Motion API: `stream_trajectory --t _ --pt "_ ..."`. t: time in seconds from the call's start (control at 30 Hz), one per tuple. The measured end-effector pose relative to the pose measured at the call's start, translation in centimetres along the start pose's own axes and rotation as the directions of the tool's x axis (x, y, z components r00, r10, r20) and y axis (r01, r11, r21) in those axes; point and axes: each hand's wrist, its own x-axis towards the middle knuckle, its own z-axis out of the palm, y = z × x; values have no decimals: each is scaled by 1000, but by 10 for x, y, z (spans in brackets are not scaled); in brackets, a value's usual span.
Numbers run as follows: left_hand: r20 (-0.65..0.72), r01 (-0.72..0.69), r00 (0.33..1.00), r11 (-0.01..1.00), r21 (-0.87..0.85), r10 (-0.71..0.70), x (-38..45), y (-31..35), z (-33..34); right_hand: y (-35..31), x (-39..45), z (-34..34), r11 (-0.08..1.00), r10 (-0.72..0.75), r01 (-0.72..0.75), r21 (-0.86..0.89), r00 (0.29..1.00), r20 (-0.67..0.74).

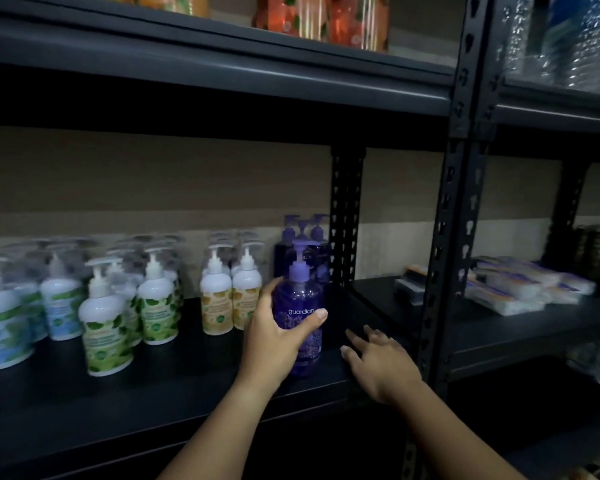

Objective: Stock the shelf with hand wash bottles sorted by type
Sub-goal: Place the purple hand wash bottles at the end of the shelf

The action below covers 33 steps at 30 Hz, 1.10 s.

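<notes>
Head view: left hand (274, 336) grips a purple hand wash bottle (300, 323) — thumb across the front label reading "guardian", fingers curled round its left side. Bottle upright, its base on the black shelf board (174, 386) near the front edge, lilac pump head pointing right. Right hand (378, 362) just right of the bottle, fingers straight and spread, holding nothing, over the right end of the same board; whether the fingertips touch it cannot be told.

Directly behind the held bottle, at the back of the shelf: more purple bottles (305, 237), partly hidden by it, standing against the perforated upright post (347, 216).

Left of the left hand, close by: two white bottles with yellow labels (231, 299) at the front of a short row. Further left: white bottles with green leaf labels (106, 327) — one well forward of its neighbours. Furthest left: white bottles with blue labels (0, 327). Label text on all of these too blurred to read.

Right of the right hand, beyond the front post (447, 237), in the next bay: flat white packs (520, 289) stacked on a shelf.

Above both hands: orange packages (323, 19) on the upper shelf
</notes>
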Motion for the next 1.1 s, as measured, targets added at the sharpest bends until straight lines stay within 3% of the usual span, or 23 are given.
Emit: stream_trajectory --t 0.3,0.4,0.53,0.87,1.0,1.1 --pt "24 -35 999 989 141 32 3 -14 9 5 4 -4 1000 -19 19 3 999 32" --pt "1 -104 994 966 238 107 -3 -11 1 6 11 -3 1000 -12 12 0 998 54" --pt "68 -230 973 910 345 220 8 -16 1 6 23 -3 1000 9 -11 13 995 99" --pt "159 -305 952 878 369 263 69 -48 50 7 36 -4 999 34 -37 22 988 150" --pt "160 -339 936 683 647 313 96 -54 68 4 39 -5 997 69 -72 17 986 155" --pt "124 -344 915 580 738 385 106 -66 81 5 41 -5 997 74 -77 18 985 155"
